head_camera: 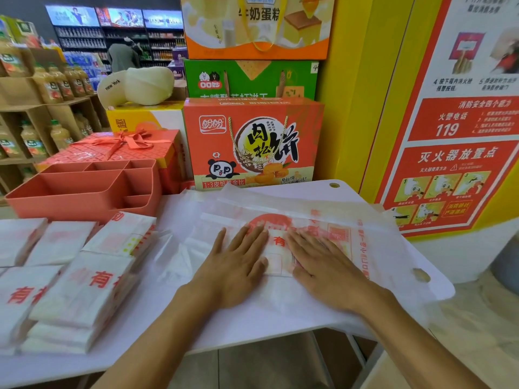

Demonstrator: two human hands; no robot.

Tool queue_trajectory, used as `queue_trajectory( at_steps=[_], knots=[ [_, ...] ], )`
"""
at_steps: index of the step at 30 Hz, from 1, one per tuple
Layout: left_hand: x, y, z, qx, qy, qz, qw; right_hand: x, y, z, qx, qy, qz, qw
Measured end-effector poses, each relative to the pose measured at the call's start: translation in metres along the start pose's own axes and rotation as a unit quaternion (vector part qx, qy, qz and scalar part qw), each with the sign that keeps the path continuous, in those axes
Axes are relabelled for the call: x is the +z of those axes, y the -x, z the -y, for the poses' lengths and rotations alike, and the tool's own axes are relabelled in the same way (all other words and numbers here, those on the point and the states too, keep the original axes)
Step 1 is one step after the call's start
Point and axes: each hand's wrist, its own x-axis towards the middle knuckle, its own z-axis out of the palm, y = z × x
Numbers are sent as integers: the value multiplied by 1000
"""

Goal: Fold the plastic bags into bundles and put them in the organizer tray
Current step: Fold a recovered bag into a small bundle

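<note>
A translucent white plastic bag point(351, 220) with red print lies spread flat on the white table point(252, 327). My left hand point(236, 265) and my right hand point(323, 265) press down on its middle side by side, fingers straight and flat. Stacks of folded bag bundles point(84, 279) with red characters fill the table's left side. The coral organizer tray point(64, 192), with several compartments, stands at the back left; nothing shows in the compartments I can see.
An orange snack box point(252, 144) stands right behind the table, with green and orange cartons stacked above. A red gift box point(118, 147) sits behind the tray. A yellow pillar and a red poster wall point(455, 136) close the right side. Drink shelves stand far left.
</note>
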Motion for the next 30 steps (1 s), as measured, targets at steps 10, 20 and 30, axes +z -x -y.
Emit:
queue_trajectory(
  at_steps=[10, 20, 30],
  knots=[
    [-10, 12, 2, 26, 40, -15, 999, -14, 18, 2, 76, -125, -132, 980],
    [-24, 80, -2, -1, -26, -131, 991, -21, 35, -13, 38, -6, -22, 999],
    [-62, 128, 34, -16, 123, -328, 936, -12, -17, 97, 38, -84, -103, 990]
  ],
)
